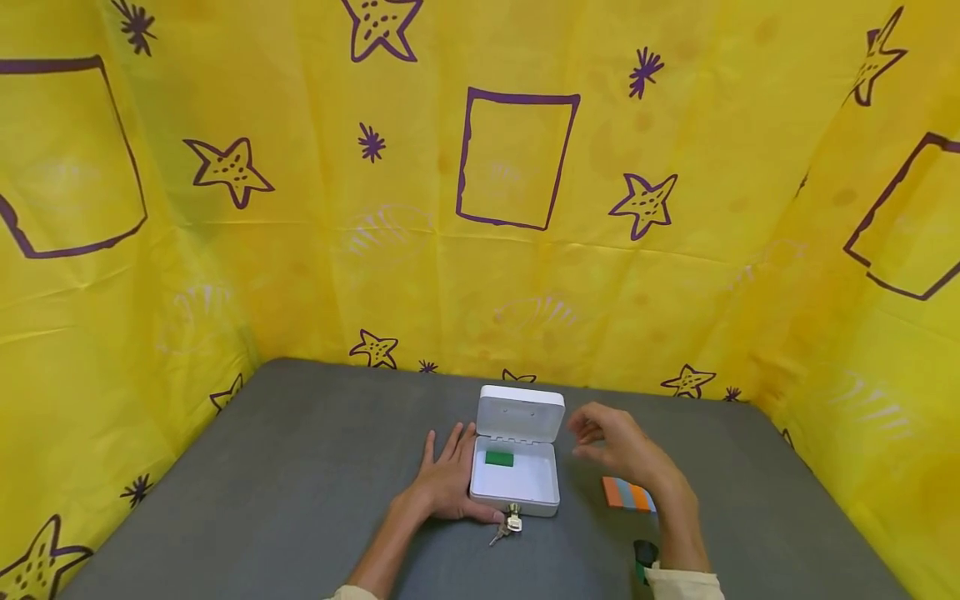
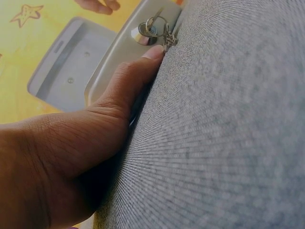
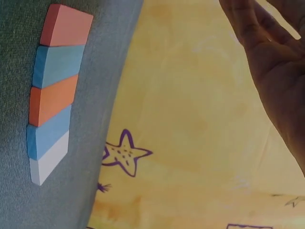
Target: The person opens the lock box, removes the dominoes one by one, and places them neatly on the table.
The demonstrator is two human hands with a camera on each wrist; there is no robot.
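Observation:
A small white cash box [image 1: 542, 506] stands on the grey table with its lid [image 1: 521, 415] raised. Inside, toward the back left, lies a green block [image 1: 498, 458]. Keys on a ring [image 2: 167, 37] hang from the lock at the front. My left hand [image 1: 447, 482] lies beside the box's left side with fingers spread, its thumb [image 2: 128, 78] stretched along the front, its tip close to the keys. To the right of the lid, my right hand [image 1: 613, 439] is raised above the table, fingers loosely bent and nothing in them.
A row of several coloured blocks [image 3: 55, 100], red, blue, orange and white, lies side by side on the table [image 1: 322, 467] right of the box. Near my right wrist is a black and green item [image 1: 643, 553]. Yellow patterned cloth [image 1: 525, 283] rises behind the table and along both sides.

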